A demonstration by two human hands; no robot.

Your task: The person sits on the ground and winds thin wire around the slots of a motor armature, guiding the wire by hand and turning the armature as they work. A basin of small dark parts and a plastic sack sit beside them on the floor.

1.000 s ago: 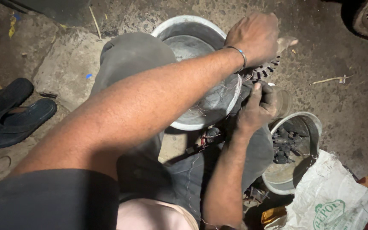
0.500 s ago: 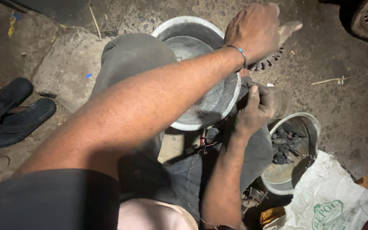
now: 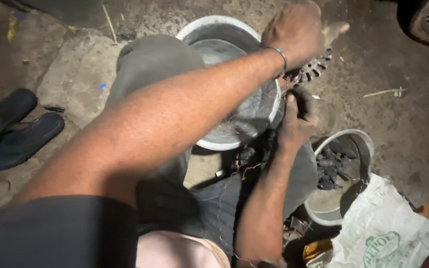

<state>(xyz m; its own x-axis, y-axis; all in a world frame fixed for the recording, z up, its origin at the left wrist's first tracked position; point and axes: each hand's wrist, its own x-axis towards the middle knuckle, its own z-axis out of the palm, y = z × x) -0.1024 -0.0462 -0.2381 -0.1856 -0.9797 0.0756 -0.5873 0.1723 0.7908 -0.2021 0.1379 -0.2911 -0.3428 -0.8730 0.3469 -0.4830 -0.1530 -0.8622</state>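
Since the earlier frame, the left hand (image 3: 296, 32) has lifted slightly past the round metal basin (image 3: 224, 37). It is closed on a dark toothed metal ring (image 3: 316, 64), just beside the basin's rim. The right hand (image 3: 298, 119) below grips thin wire (image 3: 239, 173); its exact hold is unclear.

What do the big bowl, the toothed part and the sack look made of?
Bowl: probably metal, dull grey, scuffed sheen. Toothed part, held by the left hand: dark slotted metal, seemingly. Sack: white woven plastic, crinkled.
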